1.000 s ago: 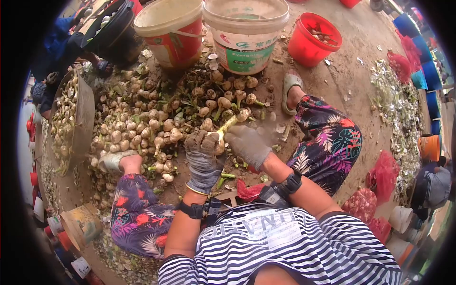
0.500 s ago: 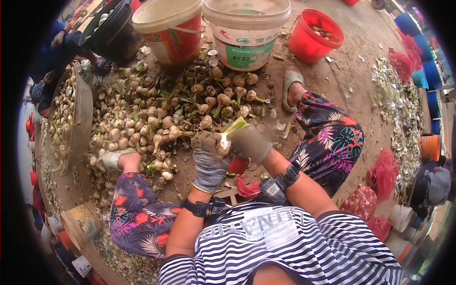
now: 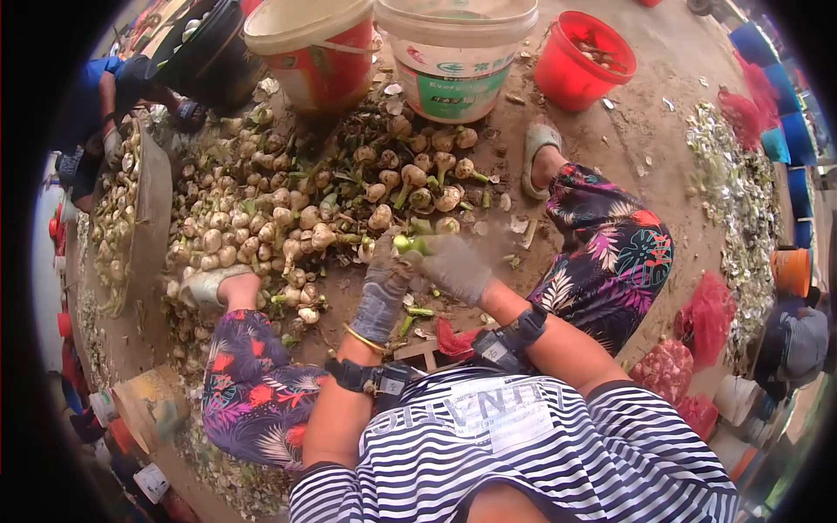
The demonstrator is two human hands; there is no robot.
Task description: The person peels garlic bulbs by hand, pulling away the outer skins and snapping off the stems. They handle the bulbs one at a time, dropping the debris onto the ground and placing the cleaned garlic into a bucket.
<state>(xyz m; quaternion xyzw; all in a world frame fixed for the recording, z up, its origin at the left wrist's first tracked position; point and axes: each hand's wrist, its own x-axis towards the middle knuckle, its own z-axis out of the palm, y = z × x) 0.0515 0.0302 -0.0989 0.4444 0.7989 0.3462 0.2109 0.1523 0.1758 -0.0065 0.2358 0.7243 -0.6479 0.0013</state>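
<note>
My left hand (image 3: 384, 288), in a grey work glove, is closed around a garlic bulb that its fingers mostly hide. The garlic's green stem (image 3: 405, 245) shows between my two hands, its pale end facing up. My right hand (image 3: 458, 268), also gloved and partly blurred, has its fingers closed at the stem, right beside the left. Whether it holds a tool as well is hidden. Just beyond my hands lies a heap of garlic bulbs (image 3: 301, 231), many with short stems. Cut green stem pieces (image 3: 411, 319) lie on the ground below my hands.
A red-and-white bucket (image 3: 318, 74), a white-and-green bucket (image 3: 458, 78) and a red bucket (image 3: 582, 65) stand beyond the heap. Another person's gloved hand (image 3: 112, 146) is at the far left. Red mesh bags (image 3: 704, 318) and scattered peelings (image 3: 728, 183) lie to the right.
The garlic between my hands has turned, and its stem now points toward me instead of up to the right. Green stem pieces now show below my hands. The other person's hand has moved down.
</note>
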